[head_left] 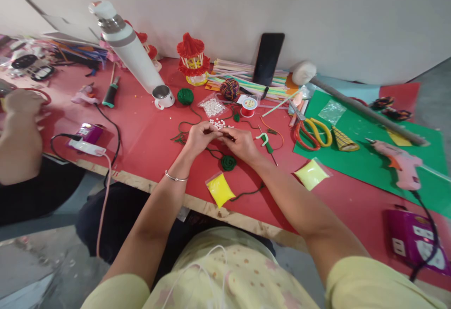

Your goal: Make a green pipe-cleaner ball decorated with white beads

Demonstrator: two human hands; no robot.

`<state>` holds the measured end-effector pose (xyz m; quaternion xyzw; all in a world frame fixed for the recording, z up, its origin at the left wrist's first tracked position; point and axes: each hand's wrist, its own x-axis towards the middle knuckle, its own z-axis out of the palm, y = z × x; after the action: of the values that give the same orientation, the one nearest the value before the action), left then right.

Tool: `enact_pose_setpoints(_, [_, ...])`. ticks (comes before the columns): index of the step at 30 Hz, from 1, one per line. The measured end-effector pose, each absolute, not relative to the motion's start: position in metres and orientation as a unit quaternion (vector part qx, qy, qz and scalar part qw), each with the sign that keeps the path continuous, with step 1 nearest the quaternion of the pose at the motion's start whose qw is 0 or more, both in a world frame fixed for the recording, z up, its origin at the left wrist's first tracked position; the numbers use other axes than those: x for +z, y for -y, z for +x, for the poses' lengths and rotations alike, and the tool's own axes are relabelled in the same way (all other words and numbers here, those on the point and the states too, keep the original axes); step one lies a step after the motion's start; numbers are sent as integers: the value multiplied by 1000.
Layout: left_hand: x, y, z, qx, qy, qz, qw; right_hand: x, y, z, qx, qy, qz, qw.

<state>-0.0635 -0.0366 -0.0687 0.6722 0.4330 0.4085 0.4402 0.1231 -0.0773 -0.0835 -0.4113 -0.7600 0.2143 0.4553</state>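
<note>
Over the red table (148, 133), my left hand (202, 136) and my right hand (239, 142) meet at the fingertips. Both are pinched together; whatever sits between the fingers is too small to make out. Loose white beads (217, 123) lie just beyond the fingertips, and behind them is a clear bag of white beads (212, 106). Dark green yarn (183, 130) trails beside my left hand. A coiled green yarn piece (229, 162) rests below my hands, near a yellow packet (220, 190). To the right is a green-handled crochet hook (268, 145).
Scissors (319, 133), a pink glue gun (400, 161) and a purple box (416, 241) stand right. A white bottle (132, 53), steel cup (163, 96) and phone (268, 59) are at the back. Another person's arm (21, 135) reaches in at left.
</note>
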Motion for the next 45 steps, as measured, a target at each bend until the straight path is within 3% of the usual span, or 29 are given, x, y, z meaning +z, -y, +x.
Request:
enact_pose_setpoints(5, [-70,35,-65,419,-441,661,439,-83,78,123,158,762,-458,431])
enact_pose_setpoints(12, [-77,31,-65,351,-444,784,255,-81,85,125,43,724,-586,361])
enact_pose_setpoints(18, [-75,34,-58,303,-477,802,195,-81,84,125,32,726,-583,363])
enact_pose_setpoints(21, [-72,34,-57,363,-473,752,282,-78,85,125,42,724,-570,387])
enact_pose_setpoints(26, [-65,36,-61,450,-445,493,597,-71,87,123,64,727,-515,450])
enact_pose_setpoints(29, [-59,38,-63,449,-376,392,709,-69,87,120,79,728,-491,472])
enact_pose_setpoints(45, [-57,38,-63,447,-344,335,755,-66,86,117,111,731,-471,481])
